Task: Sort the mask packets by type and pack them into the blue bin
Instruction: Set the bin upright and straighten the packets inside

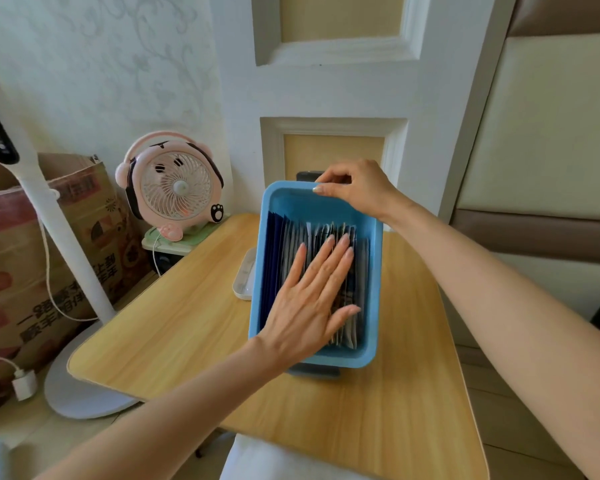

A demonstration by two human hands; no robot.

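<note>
Head view: the blue bin (336, 359) stands on the wooden surface (187, 323), and every one of the mask packets (293, 237) that I can see is already inside it, stood on edge in a row; the dark blue ones sit against the bin's left wall and paler, printed ones fill the middle and right, which looks like grouping by type; the left hand (309, 299) lies flat on the packets' top edges, fingers straight, grasping nothing; the right hand (354, 188) grips the bin's far rim with curled fingers; a white tray (245, 278) lies just left of the bin; I judge the packing all but done, with only pressing and levelling left.
</note>
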